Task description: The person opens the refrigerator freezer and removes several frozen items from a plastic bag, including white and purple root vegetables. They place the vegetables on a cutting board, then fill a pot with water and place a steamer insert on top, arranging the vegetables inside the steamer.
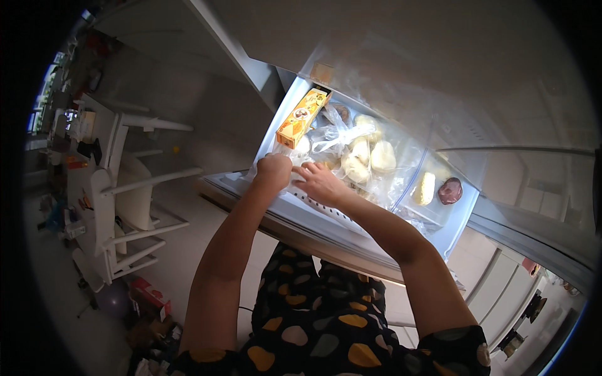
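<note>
Both my hands are inside a pulled-out, lit freezer drawer point(458, 228), at its near left side. My left hand point(275, 170) is a fist closed on clear plastic film, apparently part of a bag; its fingertips are hidden. Just right of it, my right hand point(322, 182) reaches over with its fingers apart, the index finger almost touching the left fist. Beyond the left hand lies a long yellow-orange carton point(303, 117). A knotted clear plastic bag point(345, 134) and pale bun-like pieces point(360, 160) in clear plastic fill the middle.
At the drawer's right lie a pale yellow piece point(424, 189) and a dark red wrapped lump point(450, 191), near a zip bag's blue seal point(409, 178). A refrigerator front point(423, 61) rises behind. White chairs point(136, 183) and a red box point(150, 296) stand left.
</note>
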The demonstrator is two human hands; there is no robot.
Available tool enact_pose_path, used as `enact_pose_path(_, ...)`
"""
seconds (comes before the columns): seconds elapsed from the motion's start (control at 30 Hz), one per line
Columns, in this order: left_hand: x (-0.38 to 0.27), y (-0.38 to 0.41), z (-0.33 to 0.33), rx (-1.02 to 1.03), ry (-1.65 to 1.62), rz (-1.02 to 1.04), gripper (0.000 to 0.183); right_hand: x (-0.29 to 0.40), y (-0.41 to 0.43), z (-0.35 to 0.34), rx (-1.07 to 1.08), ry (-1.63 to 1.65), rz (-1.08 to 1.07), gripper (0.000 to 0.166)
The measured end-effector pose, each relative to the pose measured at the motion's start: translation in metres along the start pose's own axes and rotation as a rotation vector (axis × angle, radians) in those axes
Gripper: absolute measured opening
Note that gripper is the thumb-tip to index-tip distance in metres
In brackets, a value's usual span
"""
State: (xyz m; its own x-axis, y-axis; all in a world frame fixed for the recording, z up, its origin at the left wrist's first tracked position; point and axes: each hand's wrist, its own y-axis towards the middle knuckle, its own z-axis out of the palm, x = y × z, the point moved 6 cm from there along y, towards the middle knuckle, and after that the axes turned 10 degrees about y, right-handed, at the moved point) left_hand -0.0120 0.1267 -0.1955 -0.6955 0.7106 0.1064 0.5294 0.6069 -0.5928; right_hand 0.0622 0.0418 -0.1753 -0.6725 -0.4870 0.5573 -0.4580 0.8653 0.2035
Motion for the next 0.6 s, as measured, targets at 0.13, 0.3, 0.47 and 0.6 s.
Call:
enact_pose_path(0.13,-0.001,-0.009,-0.013,0.216,-0.037,0.082,0.031,-0.053,-0.009,0.029,-0.036,0.220,0.427,0.017)
enact_pose_path(0.3,-0.003,-0.003,-0.028,-0.027,-0.575,0.273,0.025,-0.094,-0.087,0.013,-0.671,0.992,0.845,0.011)
enact_pose_path(0.47,-0.023,0.005,-0.061,0.097,-1.212,0.420,0.015,-0.043,-0.069,-0.047,-0.581,0.498,0.608,0.031)
enact_pose_path(0.6,-0.043,-0.009,-0.090,0.287,-1.423,0.461,0.012,-0.026,-0.058,-0.065,-0.599,0.574,0.578,0.039)
